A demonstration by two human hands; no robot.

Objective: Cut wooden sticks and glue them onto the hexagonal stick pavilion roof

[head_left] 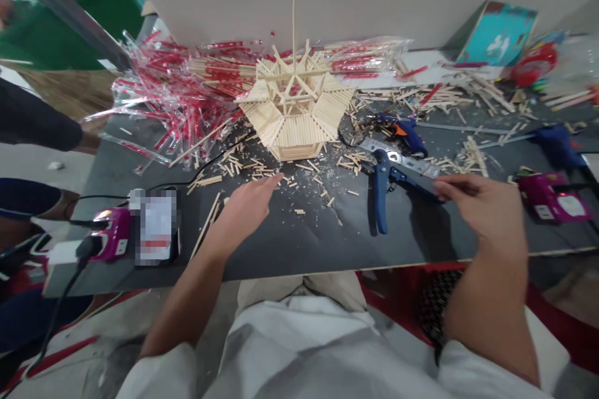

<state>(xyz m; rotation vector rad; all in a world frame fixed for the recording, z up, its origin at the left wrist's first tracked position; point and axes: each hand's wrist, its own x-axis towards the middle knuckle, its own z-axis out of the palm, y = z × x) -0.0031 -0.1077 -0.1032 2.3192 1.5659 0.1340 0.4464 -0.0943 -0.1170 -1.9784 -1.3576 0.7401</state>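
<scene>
My left hand [248, 212] is over the dark table, its index finger stretched out to small cut stick pieces [299, 212] in front of a model. The other fingers are partly hidden, and I see nothing held in them. The model [299, 128] is a many-sided structure of pale wooden sticks, with one thin stick rising from its middle. To the right, my right hand [486, 202] is closed, thumb and finger pinching the end of one handle of a hand cutter [382, 190]. The cutter's other blue handle points toward me, and its jaws spread apart.
Red-and-clear plastic wrappers [182, 93] heap at the back left. A phone [156, 227] and purple power adapter [110, 234] lie left. Blue glue guns [409, 134], loose sticks [486, 90] and another purple adapter [555, 197] are on the right. Another person's arm [42, 115] reaches in from the left.
</scene>
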